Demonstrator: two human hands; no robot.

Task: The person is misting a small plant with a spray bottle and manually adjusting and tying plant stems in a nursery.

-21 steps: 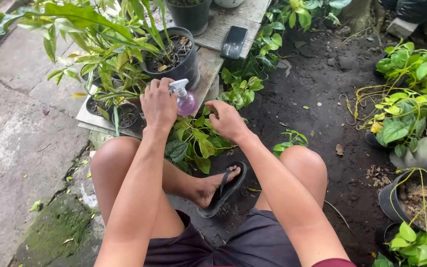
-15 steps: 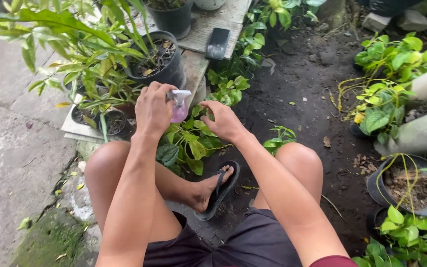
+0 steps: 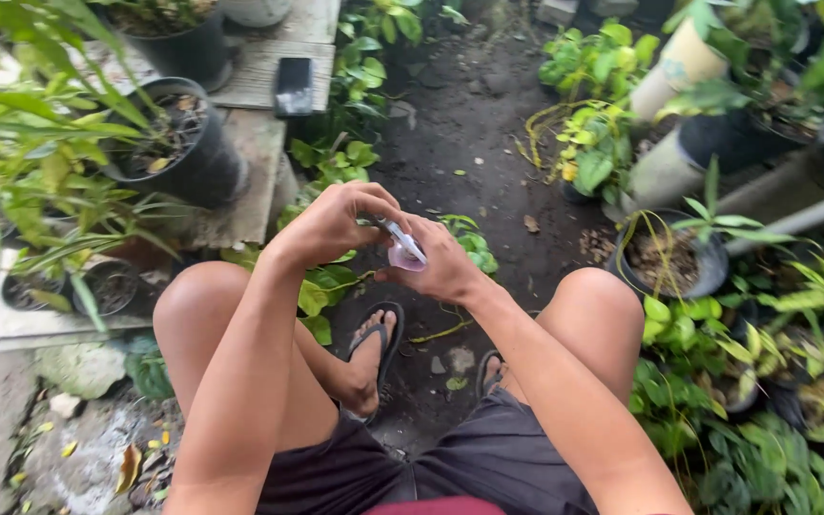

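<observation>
Here, near the bottom of the frame, your bare knees flank a foot in a black sandal [image 3: 381, 336] on dark soil. Just above centre, your two hands meet on a small spray bottle [image 3: 402, 250] with a pale purple body and white trigger head: your right hand [image 3: 442, 266] cups it from below, your left hand [image 3: 329, 226] closes over its top. Further off, at upper left, a black plant pot [image 3: 204, 162] and a dark phone [image 3: 294, 86] rest on wooden planks [image 3: 257, 153].
</observation>
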